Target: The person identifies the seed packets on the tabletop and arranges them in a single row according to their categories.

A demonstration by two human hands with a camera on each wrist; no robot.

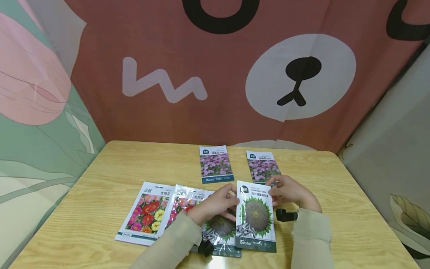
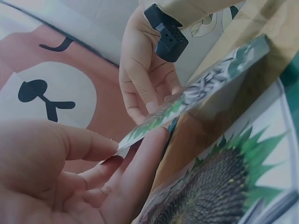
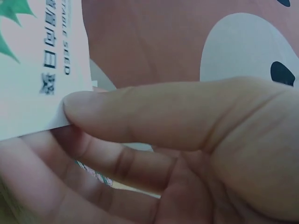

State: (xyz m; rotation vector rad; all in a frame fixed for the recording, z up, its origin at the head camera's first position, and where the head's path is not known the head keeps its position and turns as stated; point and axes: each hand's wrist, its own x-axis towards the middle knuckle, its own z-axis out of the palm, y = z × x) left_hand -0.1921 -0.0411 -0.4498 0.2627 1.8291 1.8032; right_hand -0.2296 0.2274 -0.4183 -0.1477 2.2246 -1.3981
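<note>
Both hands hold a sunflower seed packet, its printed face turned up, above the table. At its upper right edge, my right hand pinches it between thumb and fingers; the thumb lies on the white front. My left hand pinches the packet's left edge, as the left wrist view shows from the side. Beneath the left hand lies a second sunflower seed packet, partly covered by the hand and the held packet. It overlaps a flower seed packet with red and pink blooms, largely behind the left forearm.
Another packet of red, pink and yellow flowers lies at the left. Farther back are two purple-flower seed packets, one at centre and one on the right, partly behind the right hand. A printed cloth hangs behind the wooden table.
</note>
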